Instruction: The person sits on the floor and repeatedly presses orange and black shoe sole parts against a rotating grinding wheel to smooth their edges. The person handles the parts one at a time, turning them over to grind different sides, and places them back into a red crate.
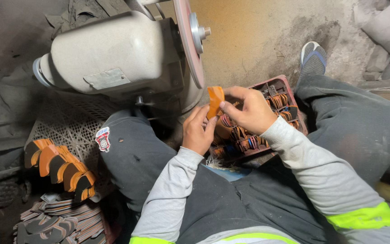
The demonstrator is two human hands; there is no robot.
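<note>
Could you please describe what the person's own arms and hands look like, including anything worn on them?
Both hands, the left hand and right hand, are bare: no gloves, rings or watch visible. Both arms wear long light-grey sleeves reaching the wrists, each with a fluorescent yellow-green band near the upper arm.

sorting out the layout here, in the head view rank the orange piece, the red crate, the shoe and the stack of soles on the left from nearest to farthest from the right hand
1. Orange piece: pinched in the right hand.
2. Red crate: just beneath and behind that hand.
3. Shoe: up and to the right, past the crate.
4. Stack of soles: far left, beyond the left knee.
</note>
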